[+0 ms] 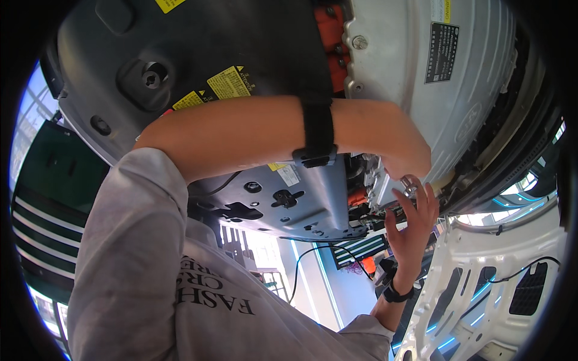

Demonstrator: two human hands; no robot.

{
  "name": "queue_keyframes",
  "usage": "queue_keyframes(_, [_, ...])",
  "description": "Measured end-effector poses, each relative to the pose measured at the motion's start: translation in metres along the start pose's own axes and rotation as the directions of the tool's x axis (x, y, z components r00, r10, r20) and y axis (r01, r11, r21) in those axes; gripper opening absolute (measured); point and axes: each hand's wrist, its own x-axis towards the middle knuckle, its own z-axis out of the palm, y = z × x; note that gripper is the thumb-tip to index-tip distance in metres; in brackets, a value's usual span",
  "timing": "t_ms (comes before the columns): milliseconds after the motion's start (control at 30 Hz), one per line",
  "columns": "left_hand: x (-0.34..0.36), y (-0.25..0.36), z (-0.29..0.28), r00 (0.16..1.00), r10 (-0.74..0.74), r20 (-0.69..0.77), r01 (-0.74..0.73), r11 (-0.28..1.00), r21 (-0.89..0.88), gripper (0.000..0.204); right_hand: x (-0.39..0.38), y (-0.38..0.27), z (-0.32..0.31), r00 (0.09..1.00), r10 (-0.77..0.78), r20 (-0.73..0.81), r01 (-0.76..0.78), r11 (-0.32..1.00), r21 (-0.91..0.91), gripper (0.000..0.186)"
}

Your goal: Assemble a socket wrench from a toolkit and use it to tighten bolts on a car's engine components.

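Note:
My left arm reaches across the view with a black strap on the forearm. Its wrist is bent, and my left hand (407, 155) curls downward with the fingertips mostly hidden. Directly beneath it is a small shiny silver part (410, 187), too small to name; the curled fingers meet it. From below comes my right hand (415, 219), a black band on its wrist, fingers apart and slightly bent. Its fingertips are close to the silver part; whether they touch it I cannot tell. Behind both hands lies a silver metal unit (379, 188) in the vehicle bay.
A large dark cover (259, 48) with yellow labels fills the upper left. Beside it sits a pale metal housing (397, 54) with orange parts (333, 42) along its edge. A white perforated panel (457, 301) stands at lower right. A black cable (296, 274) hangs below.

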Motion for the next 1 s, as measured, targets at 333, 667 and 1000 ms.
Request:
queue_keyframes(333, [-0.002, -0.005, 0.002, 0.993, 0.112, -0.04, -0.113, 0.993, -0.032, 0.018, -0.016, 0.005, 0.017, 0.991, 0.136, 0.011, -0.136, 0.978, 0.158, 0.038])
queue_keyframes(667, [0.005, -0.014, 0.011, 0.997, 0.075, -0.016, -0.076, 0.992, -0.105, 0.019, -0.008, -0.018, 0.011, 0.994, 0.075, 0.082, -0.092, 0.972, 0.215, 0.035])
queue_keyframes(1000, [-0.004, -0.005, -0.007, 0.997, 0.03, 0.07, -0.025, 0.997, -0.07, 0.016, -0.009, -0.04, 0.007, 0.995, 0.054, 0.09, -0.091, 0.872, 0.482, 0.034])
